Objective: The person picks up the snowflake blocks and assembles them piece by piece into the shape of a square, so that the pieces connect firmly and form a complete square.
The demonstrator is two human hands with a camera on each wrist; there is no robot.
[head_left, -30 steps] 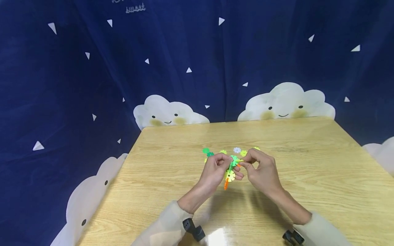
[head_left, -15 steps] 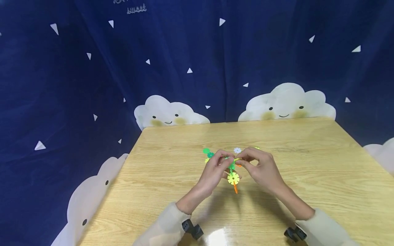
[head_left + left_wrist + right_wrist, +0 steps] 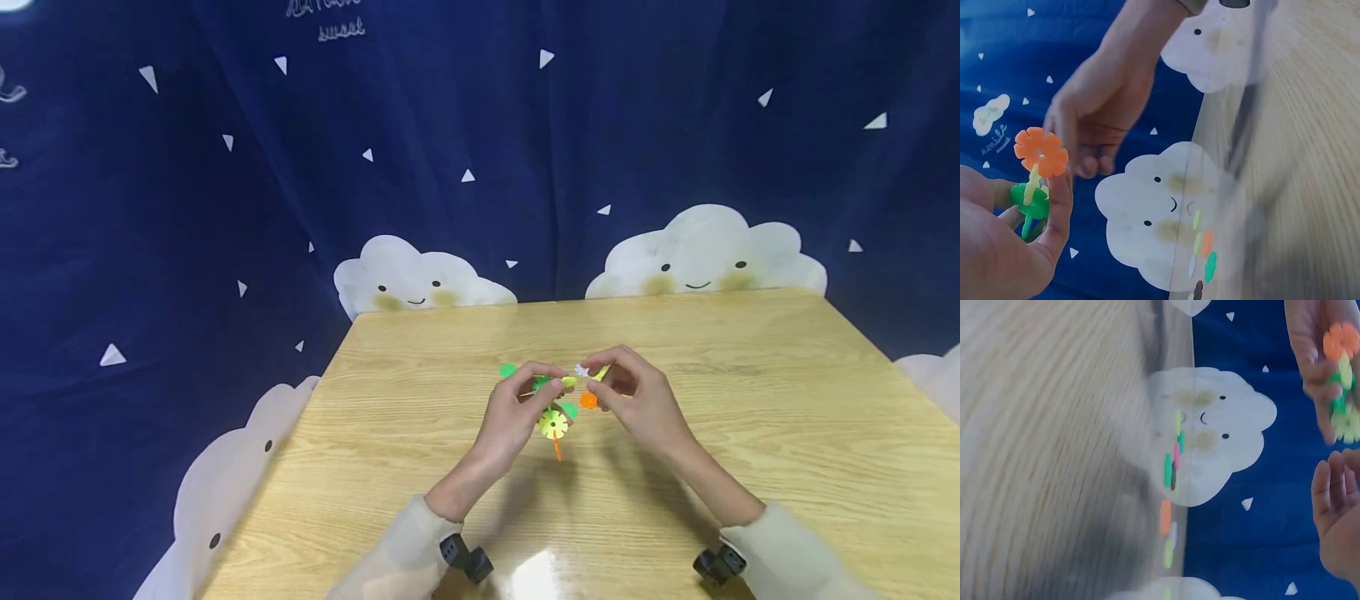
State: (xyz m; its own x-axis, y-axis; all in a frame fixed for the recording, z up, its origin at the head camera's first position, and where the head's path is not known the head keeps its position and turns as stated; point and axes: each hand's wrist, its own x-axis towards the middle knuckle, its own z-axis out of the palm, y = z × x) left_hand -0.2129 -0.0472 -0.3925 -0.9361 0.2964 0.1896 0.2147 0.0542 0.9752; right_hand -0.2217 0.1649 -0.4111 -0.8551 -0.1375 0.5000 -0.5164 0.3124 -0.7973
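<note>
My left hand (image 3: 517,408) holds a joined string of slotted flower-shaped plastic discs. A yellow disc (image 3: 570,381) shows at its thumb and fingertips, and a yellow-green disc (image 3: 553,424) hangs lower, an edge-on orange disc (image 3: 557,446) beneath it. From the left wrist view, another orange disc (image 3: 1041,152) of the string faces the camera above a green disc (image 3: 1034,203). My right hand (image 3: 637,396) is just right of the string, fingertips apart from it and loosely bent. A yellow piece (image 3: 602,373) shows through the gap between its thumb and forefinger, in line with loose discs behind.
Loose discs lie on the wooden table (image 3: 405,400) behind the hands: a green disc (image 3: 507,370), a pale lilac disc (image 3: 581,370) and an orange disc (image 3: 588,401) among them. A dark blue curtain (image 3: 420,125) with cloud pictures hangs past the far edge.
The right fingers have let go of the yellow disc and drawn off rightward; that disc stays at the left fingertips. The left hand has turned the string, shifting its lower end left.
</note>
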